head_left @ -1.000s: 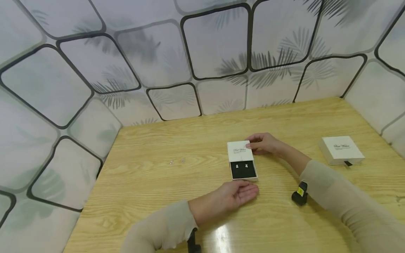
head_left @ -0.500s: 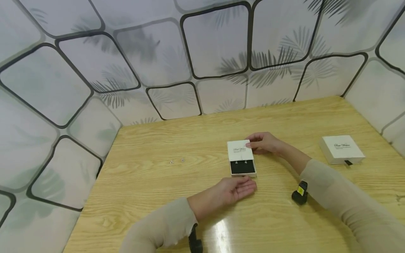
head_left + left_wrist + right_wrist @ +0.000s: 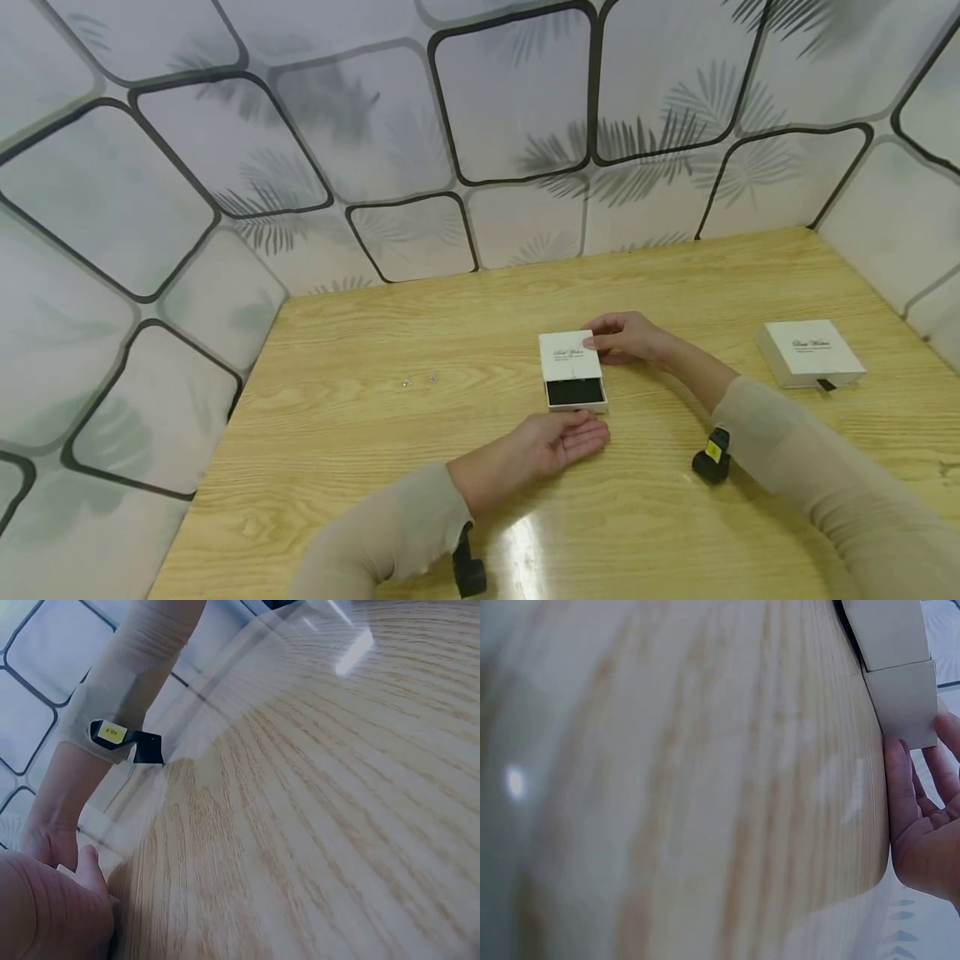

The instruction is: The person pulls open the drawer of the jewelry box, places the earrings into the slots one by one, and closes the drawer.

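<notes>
A small white drawer box (image 3: 570,357) lies mid-table, its black-lined drawer (image 3: 574,391) sticking out a little toward me. My left hand (image 3: 568,437) lies with straight fingers against the drawer's front edge; its palm (image 3: 45,911) fills the corner of the left wrist view. My right hand (image 3: 626,337) holds the box's sleeve at its right side, thumb on the printed top. In the right wrist view the fingers (image 3: 922,795) lie along the white box (image 3: 896,667). Whatever is inside the drawer is hidden.
Two tiny clear studs (image 3: 420,381) lie on the wooden table (image 3: 360,450) to the left. A second white box (image 3: 810,353) sits at the right, near the wall. Patterned panels enclose the table on three sides.
The drawer has slid further into the sleeve, and the earrings seen inside it earlier are now covered. My left hand moved forward with it; the right hand stayed put.
</notes>
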Action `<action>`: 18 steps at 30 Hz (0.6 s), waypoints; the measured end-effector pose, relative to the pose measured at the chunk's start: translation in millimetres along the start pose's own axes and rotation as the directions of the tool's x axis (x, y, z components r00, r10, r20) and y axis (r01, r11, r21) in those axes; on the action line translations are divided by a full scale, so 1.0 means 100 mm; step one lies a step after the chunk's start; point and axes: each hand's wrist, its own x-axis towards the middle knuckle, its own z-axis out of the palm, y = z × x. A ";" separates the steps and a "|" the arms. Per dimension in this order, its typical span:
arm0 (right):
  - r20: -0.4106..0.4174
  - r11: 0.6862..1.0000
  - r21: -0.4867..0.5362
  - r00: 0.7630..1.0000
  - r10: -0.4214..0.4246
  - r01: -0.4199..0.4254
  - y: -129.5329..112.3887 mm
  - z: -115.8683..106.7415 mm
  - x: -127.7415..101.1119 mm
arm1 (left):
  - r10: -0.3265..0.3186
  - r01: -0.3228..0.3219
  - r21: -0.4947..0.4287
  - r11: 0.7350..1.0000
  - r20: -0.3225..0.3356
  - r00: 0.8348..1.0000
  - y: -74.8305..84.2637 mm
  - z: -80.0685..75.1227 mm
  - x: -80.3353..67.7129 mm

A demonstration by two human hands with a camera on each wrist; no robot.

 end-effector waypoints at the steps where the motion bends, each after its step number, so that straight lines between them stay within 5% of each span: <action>1: -0.002 1.000 -0.002 1.000 0.003 -0.003 0.00 0.00 0.00 | 0.000 0.000 0.001 1.000 0.001 1.000 0.01 0.00 0.01; 18: -0.003 1.000 -0.010 1.000 0.003 -0.003 -0.01 0.01 0.00 | -0.008 0.006 -0.053 0.999 -0.024 1.000 0.09 0.04 0.07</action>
